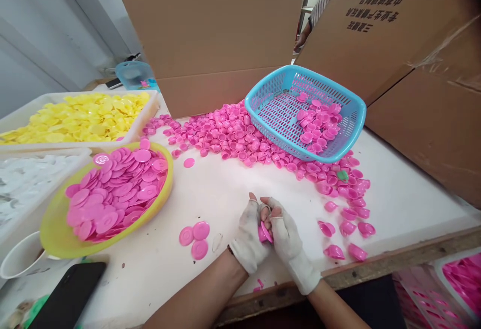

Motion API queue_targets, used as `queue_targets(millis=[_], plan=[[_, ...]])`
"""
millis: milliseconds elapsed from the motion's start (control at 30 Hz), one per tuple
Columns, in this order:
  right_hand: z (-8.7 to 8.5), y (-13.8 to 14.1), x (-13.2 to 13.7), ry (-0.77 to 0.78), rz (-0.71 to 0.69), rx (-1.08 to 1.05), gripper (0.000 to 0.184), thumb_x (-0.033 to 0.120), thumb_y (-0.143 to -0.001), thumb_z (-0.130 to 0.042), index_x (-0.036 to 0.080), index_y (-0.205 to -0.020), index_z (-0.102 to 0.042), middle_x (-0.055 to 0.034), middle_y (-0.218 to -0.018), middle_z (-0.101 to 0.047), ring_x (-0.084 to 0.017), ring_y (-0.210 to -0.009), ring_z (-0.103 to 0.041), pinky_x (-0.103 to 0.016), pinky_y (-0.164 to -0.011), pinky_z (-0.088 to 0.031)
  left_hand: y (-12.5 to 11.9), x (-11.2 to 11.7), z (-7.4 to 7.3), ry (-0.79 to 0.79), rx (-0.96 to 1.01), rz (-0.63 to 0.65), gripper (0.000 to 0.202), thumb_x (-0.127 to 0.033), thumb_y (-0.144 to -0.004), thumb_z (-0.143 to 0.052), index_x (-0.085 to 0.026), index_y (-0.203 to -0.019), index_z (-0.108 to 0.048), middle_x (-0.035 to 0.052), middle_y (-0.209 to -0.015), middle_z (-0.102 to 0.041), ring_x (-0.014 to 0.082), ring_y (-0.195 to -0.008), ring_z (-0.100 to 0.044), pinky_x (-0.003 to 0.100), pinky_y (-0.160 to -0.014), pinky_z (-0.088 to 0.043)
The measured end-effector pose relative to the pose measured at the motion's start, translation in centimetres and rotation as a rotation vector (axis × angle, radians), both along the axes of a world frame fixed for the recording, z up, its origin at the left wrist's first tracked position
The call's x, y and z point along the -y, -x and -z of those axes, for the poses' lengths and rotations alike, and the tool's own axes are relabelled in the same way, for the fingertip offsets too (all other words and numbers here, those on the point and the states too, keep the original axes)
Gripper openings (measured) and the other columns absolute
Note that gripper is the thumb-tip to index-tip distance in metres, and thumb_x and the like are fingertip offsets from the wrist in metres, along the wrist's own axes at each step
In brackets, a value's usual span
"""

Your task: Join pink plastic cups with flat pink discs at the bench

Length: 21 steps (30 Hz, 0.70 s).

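Observation:
Both my hands wear dirty white fingerless gloves and meet at the table's front. My left hand (pixel 248 236) and my right hand (pixel 287 241) are closed together around a small pink plastic piece (pixel 264 232), which shows between the palms. Three loose pink discs (pixel 195 236) lie just left of my hands. Several pink cups (pixel 343 231) lie to the right. A large heap of pink cups (pixel 240 136) spreads across the back of the white table (pixel 406 204).
A tilted blue basket (pixel 355 123) holds pink cups. A yellow bowl (pixel 52 224) holds pink discs. White trays hold yellow discs (pixel 78 113) and white parts (pixel 22 179). A black phone (pixel 69 296) lies front left. Cardboard walls (pixel 210 23) stand behind. Another person's arm (pixel 302 38) shows beyond.

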State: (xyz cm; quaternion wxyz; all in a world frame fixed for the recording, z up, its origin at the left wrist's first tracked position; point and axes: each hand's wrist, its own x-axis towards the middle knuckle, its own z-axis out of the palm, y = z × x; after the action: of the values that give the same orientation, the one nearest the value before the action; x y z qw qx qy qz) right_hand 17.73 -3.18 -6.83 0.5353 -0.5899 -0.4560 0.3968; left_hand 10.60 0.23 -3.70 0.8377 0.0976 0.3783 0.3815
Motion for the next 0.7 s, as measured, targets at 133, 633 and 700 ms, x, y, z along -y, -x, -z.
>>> queue_targets(millis=[133, 633, 700], plan=[[-0.5, -0.2, -0.2, 0.05, 0.018, -0.047, 0.044, 0.047, -0.095, -0.026, 0.015, -0.107, -0.055, -0.0007, -0.068, -0.055, -0.014, -0.054, -0.052, -0.027, -0.051, -0.048, 0.2, -0.1, -0.1, 0.17, 0.094, 0.003, 0.056, -0.06, -0.087, -0.037, -0.017, -0.051, -0.042, -0.0011, -0.045, -0.042, 0.0104, -0.045, -0.044, 0.021, -0.048, -0.038], [-0.8, -0.4, 0.5, -0.125, -0.182, 0.358, 0.034, 0.028, -0.094, -0.036, 0.021, -0.122, -0.053, -0.0074, -0.12, -0.06, -0.021, -0.111, -0.055, -0.037, -0.097, -0.045, -1.1, 1.5, 2.3, 0.097, 0.055, -0.319, 0.015, -0.022, -0.087, -0.048, -0.02, -0.081, -0.061, 0.0019, -0.078, -0.059, 0.014, -0.091, -0.057, 0.019, -0.083, -0.042], [-0.2, -0.4, 0.7, -0.14, -0.173, 0.394, 0.035, 0.026, -0.094, -0.036, 0.021, -0.125, -0.051, -0.0074, -0.124, -0.058, -0.021, -0.115, -0.053, -0.038, -0.099, -0.043, -1.3, 1.5, 2.6, 0.093, 0.069, -0.279, 0.018, -0.024, -0.09, -0.044, -0.019, -0.083, -0.06, 0.0011, -0.077, -0.058, 0.0125, -0.088, -0.057, 0.018, -0.084, -0.042]])
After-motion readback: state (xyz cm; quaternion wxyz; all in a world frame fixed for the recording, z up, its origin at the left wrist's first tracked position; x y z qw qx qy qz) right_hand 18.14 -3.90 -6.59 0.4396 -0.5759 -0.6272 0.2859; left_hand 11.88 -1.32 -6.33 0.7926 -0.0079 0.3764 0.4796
